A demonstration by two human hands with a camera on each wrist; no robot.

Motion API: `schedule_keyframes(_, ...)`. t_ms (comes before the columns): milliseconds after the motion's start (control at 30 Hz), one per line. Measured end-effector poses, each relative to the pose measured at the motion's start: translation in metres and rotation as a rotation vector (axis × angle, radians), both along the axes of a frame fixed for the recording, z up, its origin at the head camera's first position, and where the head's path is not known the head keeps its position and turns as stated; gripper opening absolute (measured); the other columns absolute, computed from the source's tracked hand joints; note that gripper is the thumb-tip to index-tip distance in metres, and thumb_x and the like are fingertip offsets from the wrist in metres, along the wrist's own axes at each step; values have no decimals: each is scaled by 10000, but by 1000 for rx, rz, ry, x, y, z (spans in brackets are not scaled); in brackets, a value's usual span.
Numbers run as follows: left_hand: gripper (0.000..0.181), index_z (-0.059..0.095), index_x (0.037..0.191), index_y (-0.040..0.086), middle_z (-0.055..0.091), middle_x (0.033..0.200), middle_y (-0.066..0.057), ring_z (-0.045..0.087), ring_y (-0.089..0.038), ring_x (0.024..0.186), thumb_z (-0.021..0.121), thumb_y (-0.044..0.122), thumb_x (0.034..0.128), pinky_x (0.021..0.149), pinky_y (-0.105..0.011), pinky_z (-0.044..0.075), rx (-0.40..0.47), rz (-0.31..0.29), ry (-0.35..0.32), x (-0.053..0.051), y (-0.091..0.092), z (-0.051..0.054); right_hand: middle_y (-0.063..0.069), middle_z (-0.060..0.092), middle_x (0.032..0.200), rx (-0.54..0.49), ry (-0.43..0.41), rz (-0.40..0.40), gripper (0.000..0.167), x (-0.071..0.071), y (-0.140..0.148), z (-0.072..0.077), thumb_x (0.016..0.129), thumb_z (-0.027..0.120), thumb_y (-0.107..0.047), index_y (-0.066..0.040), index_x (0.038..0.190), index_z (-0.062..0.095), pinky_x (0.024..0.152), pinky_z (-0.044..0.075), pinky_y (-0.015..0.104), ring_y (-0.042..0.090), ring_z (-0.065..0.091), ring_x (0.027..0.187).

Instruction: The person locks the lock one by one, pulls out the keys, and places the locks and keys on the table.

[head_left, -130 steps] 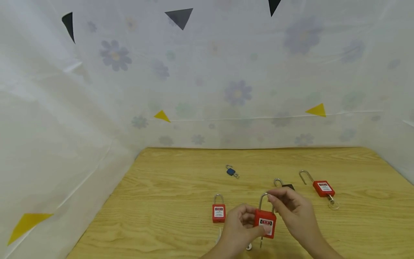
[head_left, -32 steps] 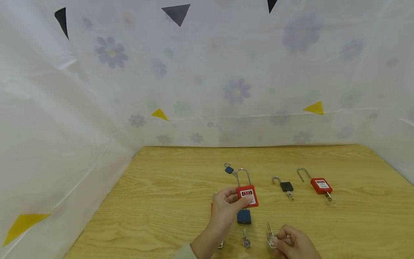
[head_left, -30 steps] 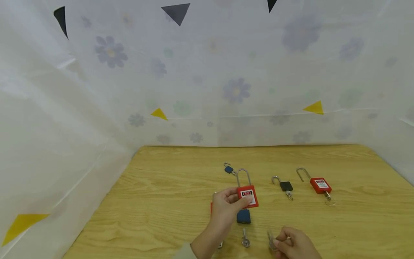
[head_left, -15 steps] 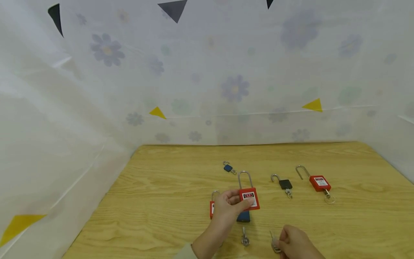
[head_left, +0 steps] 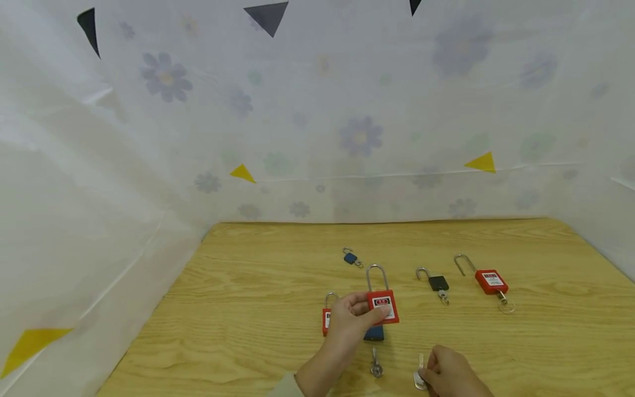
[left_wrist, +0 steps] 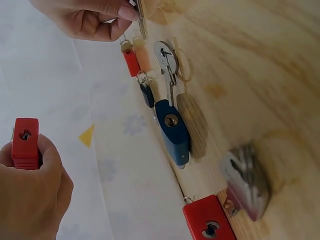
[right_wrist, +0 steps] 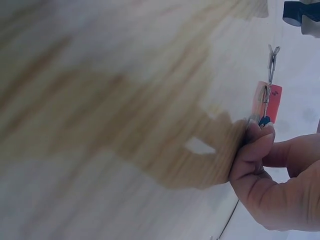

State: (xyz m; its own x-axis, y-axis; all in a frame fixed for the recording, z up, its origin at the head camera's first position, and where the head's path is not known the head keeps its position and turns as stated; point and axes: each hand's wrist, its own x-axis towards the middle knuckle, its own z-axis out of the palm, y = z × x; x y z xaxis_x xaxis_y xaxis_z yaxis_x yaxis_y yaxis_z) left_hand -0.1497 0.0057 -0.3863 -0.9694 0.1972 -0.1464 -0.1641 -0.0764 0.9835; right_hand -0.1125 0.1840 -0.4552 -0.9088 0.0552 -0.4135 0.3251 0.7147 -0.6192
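My left hand grips a red padlock above the table, thumb across its white label, shackle upward. In the left wrist view the padlock's underside shows a bare keyhole. Low at the front right, my right hand pinches a silver key, perhaps more than one, close to the tabletop. Behind the held padlock lies a blue padlock, partly covered by it. Keys on a ring lie in front of the blue padlock.
Left of my left hand is another red padlock, partly hidden. Farther back lie a small blue padlock, a black padlock and a red padlock, all with shackles undone and keys attached. A flowered curtain borders the wooden table.
My right hand has left the padlock's shackle and come down to the front right with the key. Lately the key has swung more upright in its fingers, and the held padlock has dropped slightly.
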Motion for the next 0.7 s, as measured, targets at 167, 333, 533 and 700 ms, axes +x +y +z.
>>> schedule_keyframes(167,352,599,1090,18,694,959,-46,640,-89,835,734,139,787,773,-264,543,-13,7,-28,0,1,0,38,492,660,13,36,20,190,1,-1,-1,868,613,-60,-39,750,465,544,386,247,140,467,606)
schedule_keyframes(333,340,616,1066,37,699,930,-33,640,-86,804,745,157,776,749,-242,530,-18,-7,-39,0,3,0,44,489,673,-11,62,32,163,2,-6,0,869,601,-22,-33,797,456,534,398,254,143,473,598)
schedule_keyframes(533,337,618,1062,19,703,919,-45,638,-82,790,745,129,770,736,-245,533,-33,-16,-13,2,7,-4,45,487,650,-16,87,35,163,3,-8,3,859,611,-12,-41,829,453,511,387,246,145,467,563)
schedule_keyframes(700,332,627,1066,20,707,890,-42,641,-79,769,744,116,770,699,-252,541,-88,-15,3,-1,19,-6,38,500,659,-23,87,27,156,3,-5,4,853,626,-38,-45,848,470,519,392,248,143,473,579)
